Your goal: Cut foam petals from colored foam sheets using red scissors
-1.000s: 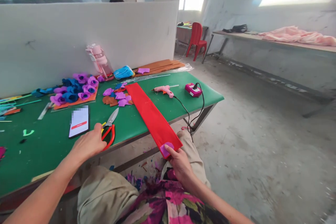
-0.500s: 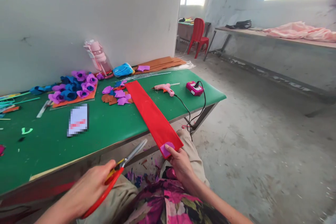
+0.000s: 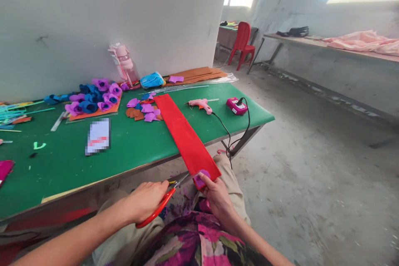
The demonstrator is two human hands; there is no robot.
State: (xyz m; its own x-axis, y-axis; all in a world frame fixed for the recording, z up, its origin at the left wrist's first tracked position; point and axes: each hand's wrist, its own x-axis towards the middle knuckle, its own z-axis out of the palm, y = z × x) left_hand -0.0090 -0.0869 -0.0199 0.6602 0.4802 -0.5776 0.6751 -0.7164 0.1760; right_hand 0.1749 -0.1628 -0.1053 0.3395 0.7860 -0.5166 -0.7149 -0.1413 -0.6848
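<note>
My left hand [image 3: 145, 201] is closed around the red-handled scissors [image 3: 161, 208]. Their blades reach the left edge of a long red felt strip [image 3: 188, 139], beside a small purple felt piece [image 3: 201, 176]. Whether the blades have cut into the felt, I cannot tell. With the thumb on top, my right hand [image 3: 219, 195] pinches the purple piece against the strip's near end. From there the strip runs over the table edge and lies across the green table [image 3: 137, 143]. Purple, brown and blue cut pieces [image 3: 149, 110] lie by its far end.
A pink glue gun [image 3: 201, 104] and a magenta power socket box [image 3: 236, 106] lie right of the strip, their cords hanging off the table. Purple and blue felt flowers [image 3: 93, 99], a phone-like object [image 3: 98, 136], a pink bottle [image 3: 124, 62] and a blue pouch [image 3: 152, 80] are leftward.
My left hand has moved right with the scissors, bringing the blades from apart to the strip's edge by the purple piece. My right hand keeps its pinch. The view has shifted slightly left.
</note>
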